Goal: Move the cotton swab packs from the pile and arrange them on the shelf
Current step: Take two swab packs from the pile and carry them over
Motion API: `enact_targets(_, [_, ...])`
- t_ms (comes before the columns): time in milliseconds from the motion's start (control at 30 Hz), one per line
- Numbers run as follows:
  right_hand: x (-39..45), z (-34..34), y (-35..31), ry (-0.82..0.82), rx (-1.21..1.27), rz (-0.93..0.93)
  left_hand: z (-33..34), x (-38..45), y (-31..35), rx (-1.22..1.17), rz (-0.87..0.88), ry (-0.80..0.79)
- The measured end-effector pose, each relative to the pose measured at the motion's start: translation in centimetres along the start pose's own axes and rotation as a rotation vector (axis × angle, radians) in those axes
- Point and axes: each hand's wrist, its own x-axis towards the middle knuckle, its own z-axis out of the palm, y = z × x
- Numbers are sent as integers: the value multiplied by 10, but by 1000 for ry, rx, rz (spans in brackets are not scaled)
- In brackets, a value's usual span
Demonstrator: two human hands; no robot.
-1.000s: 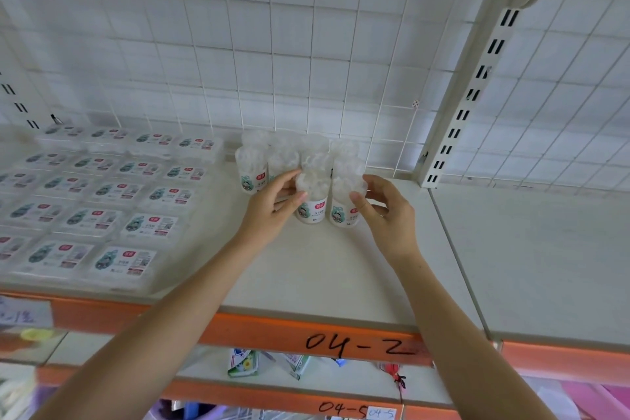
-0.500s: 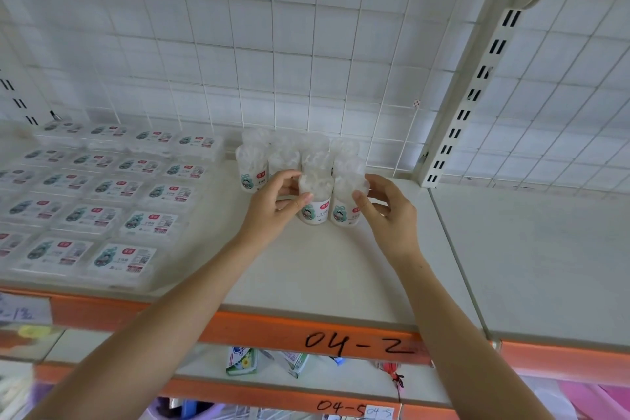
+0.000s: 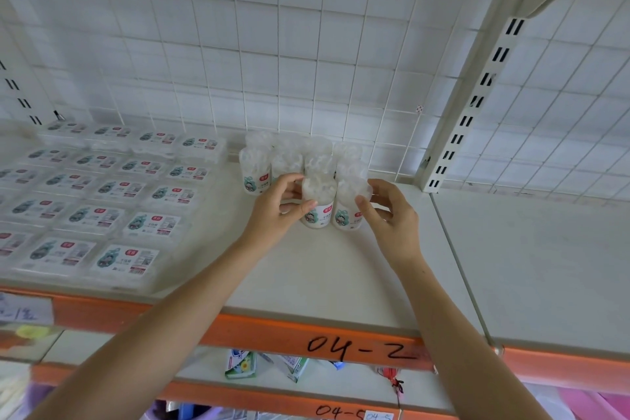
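I see the upright swab tubs [image 3: 300, 177] clustered at the back of the shelf [image 3: 306, 276], flat packs [image 3: 99, 194] in rows to their left. My left hand [image 3: 276, 211] and right hand [image 3: 392, 215] flank the front two tubs.

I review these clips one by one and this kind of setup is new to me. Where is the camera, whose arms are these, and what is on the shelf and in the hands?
There is no machine here: a person wears one wide-angle camera on the head, so you look down along their own two bare arms. They stand at a white shelf with an orange front edge marked 04-2. The left hand has thumb and fingers curled on a clear cotton swab tub. The right hand touches the neighbouring tub with curled fingers. Both stand upright at the front of a cluster of tubs by the wire grid back. To the left lie rows of flat packs.
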Motion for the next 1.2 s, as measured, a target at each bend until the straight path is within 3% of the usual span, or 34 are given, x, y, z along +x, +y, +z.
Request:
enact_targets(433, [-5,-2,-6,-24,31,77,-4,-4,1,76,70,21])
enact_targets(633, [-28,-15,-18,11,-325,-14,-26,-15,11,404,280,77])
enact_targets(767, [-63,-21,-28,-139,-616,-139,-37,-38,22,871,431,-80])
enact_targets(867, [-98,-17,-41,-178,-779,-236,-38,-73,32,1003,505,-190])
enact_targets(1033, [-154,-10,-63,-172,-772,-379,-46,-134,51,1027,451,-226])
enact_targets(1200, [-201,-5,-71,-372,-719,-481,-62,-216,61,1089,242,-129])
